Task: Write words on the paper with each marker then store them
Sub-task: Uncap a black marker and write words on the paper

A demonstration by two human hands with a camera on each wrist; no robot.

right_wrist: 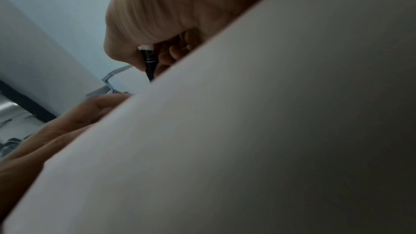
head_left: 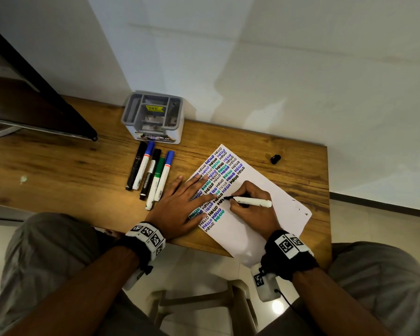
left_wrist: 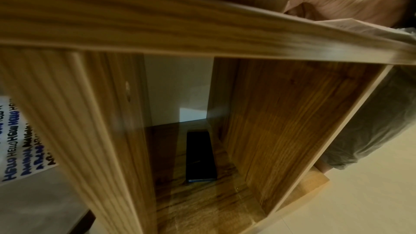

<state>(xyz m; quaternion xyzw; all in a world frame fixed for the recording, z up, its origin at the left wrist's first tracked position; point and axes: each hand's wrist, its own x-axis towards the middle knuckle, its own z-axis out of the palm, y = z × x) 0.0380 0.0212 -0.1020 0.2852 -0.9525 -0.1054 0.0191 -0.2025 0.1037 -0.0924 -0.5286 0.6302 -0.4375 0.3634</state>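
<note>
Now writing at centre frame: right hand (head_left: 249, 204) pinching black marker (head_left: 250, 201), tip on paper (head_left: 272, 190); left hand (head_left: 182, 207) flat, fingers spread, likely pinning it. Five capped markers (head_left: 150, 174) and organiser (head_left: 153, 116) waiting upper left.

Left hand (head_left: 180, 207) flat, fingers spread; right hand (head_left: 251, 207) in curled pinching grip.
</note>
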